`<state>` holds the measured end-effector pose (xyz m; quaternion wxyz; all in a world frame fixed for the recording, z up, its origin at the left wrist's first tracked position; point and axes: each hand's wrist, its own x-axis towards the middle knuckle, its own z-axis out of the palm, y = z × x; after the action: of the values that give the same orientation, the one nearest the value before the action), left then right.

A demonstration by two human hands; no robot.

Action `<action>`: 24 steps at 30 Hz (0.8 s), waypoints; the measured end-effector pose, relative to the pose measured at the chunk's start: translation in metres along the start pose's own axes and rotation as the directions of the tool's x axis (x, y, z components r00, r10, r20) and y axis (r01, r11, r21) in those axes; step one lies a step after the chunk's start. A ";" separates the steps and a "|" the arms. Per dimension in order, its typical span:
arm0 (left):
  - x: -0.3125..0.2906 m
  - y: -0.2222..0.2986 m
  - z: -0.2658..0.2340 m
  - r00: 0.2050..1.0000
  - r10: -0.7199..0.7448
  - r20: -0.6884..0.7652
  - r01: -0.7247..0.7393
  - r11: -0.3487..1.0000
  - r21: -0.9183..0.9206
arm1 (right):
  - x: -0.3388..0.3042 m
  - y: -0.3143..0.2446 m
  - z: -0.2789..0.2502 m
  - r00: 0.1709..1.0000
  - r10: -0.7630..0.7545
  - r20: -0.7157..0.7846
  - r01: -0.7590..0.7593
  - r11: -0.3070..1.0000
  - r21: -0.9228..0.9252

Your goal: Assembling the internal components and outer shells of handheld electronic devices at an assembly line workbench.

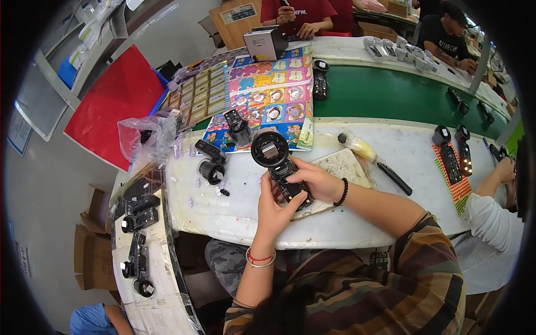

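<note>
Left hand [273,213] and right hand [317,180] of mine grasp the black ring-headed device [280,169] by its handle [286,187], over the tabletop [206,216]. It's probably light and stiff, with fragile-looking components showing, so gripping the handle's side edges seems safest.

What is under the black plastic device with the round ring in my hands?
Part of a stained, off-white flat board shows beside your right hand, on the white tabletop. Whatever the device covers can't be seen.
</note>
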<state>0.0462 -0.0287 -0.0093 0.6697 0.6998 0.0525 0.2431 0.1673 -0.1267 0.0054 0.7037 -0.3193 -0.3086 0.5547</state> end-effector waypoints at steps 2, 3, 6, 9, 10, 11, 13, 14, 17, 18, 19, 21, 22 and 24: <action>0.000 0.001 0.001 1.000 -0.018 -0.002 0.019 1.000 0.016 | 0.001 0.000 0.000 1.000 0.006 -0.019 -0.006 1.000 0.008; -0.001 0.002 0.001 1.000 -0.030 -0.004 0.030 0.999 0.019 | 0.002 0.001 -0.001 0.999 0.014 -0.031 -0.014 1.000 0.021; -0.001 0.003 0.003 0.999 -0.033 -0.012 0.033 0.999 0.024 | 0.001 0.001 0.002 0.999 0.007 -0.051 -0.006 0.999 0.034; -0.002 0.001 0.003 1.000 -0.021 -0.019 0.022 0.998 0.057 | -0.001 0.000 0.011 0.994 -0.020 -0.111 0.022 1.000 0.013; -0.003 0.000 0.003 1.000 -0.017 -0.018 0.018 0.996 0.085 | 0.000 0.001 0.014 0.986 -0.033 -0.165 0.032 0.999 -0.009; -0.003 0.000 0.003 1.000 -0.017 -0.015 0.018 0.996 0.090 | 0.000 0.003 0.015 0.986 -0.037 -0.164 0.036 0.999 -0.005; -0.003 0.000 0.002 1.000 -0.016 0.018 0.012 0.983 0.182 | 0.002 0.008 0.016 0.928 -0.136 -0.346 0.061 0.974 -0.220; -0.003 -0.001 0.002 1.000 -0.017 0.021 0.013 0.983 0.185 | 0.002 0.009 0.016 0.911 -0.179 -0.372 0.083 0.962 -0.259; -0.002 -0.001 0.002 0.999 -0.032 0.021 0.028 0.989 0.148 | 0.004 0.016 0.005 0.922 -0.144 -0.360 0.088 0.982 -0.168; -0.002 0.001 0.003 0.999 -0.034 0.019 0.032 0.990 0.137 | 0.005 0.017 0.003 0.921 -0.145 -0.362 0.090 0.982 -0.166; -0.002 0.003 0.004 0.999 -0.038 0.018 0.035 0.991 0.126 | 0.005 0.018 0.001 0.927 -0.114 -0.357 0.087 0.992 -0.092; -0.003 0.003 0.004 1.000 -0.026 0.018 0.022 0.987 0.159 | 0.006 0.017 0.000 0.933 -0.082 -0.350 0.081 0.997 -0.017; -0.003 0.002 0.004 1.000 -0.011 0.018 0.008 0.982 0.190 | 0.005 0.016 0.001 0.939 -0.093 -0.331 0.092 0.996 -0.020; -0.002 0.001 0.005 1.000 -0.008 0.015 0.005 0.981 0.196 | 0.004 0.014 0.001 0.944 -0.104 -0.313 0.102 0.994 -0.022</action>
<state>0.0464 -0.0342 -0.0093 0.5987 0.7640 0.0732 0.2293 0.1598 -0.1198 -0.0049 0.7709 -0.3889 -0.2108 0.4583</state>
